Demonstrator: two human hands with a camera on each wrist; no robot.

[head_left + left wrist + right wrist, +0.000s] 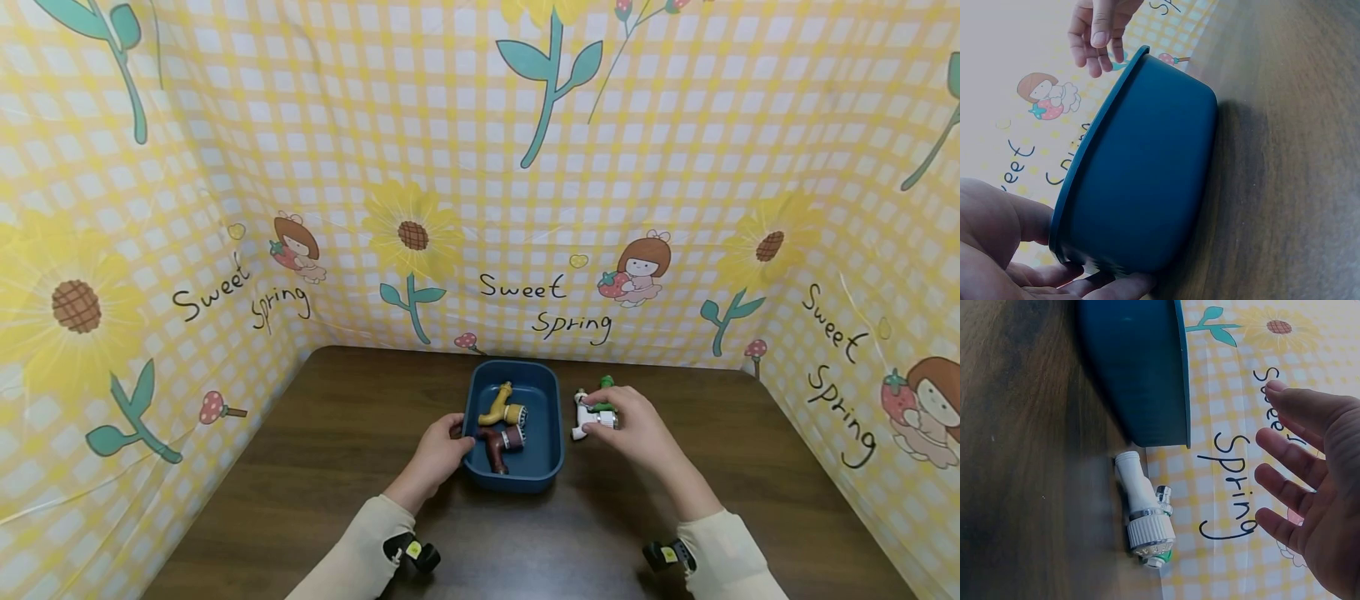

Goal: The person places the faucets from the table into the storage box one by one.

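Note:
A dark blue plastic tub stands on the table, its near left rim gripped between thumb and fingers of my left hand. Inside lie a yellow tap and, nearer me, a dark red-brown tap. Right of the tub lies a white tap with a ribbed collar. My right hand hovers above it with parted, relaxed fingers, apart from the tap in the right wrist view. Partly hidden behind that hand is a green tap, just beyond the white one.
The dark wooden table is enclosed at the back and both sides by a yellow checked cloth printed with flowers. Black camera straps sit on both wrists.

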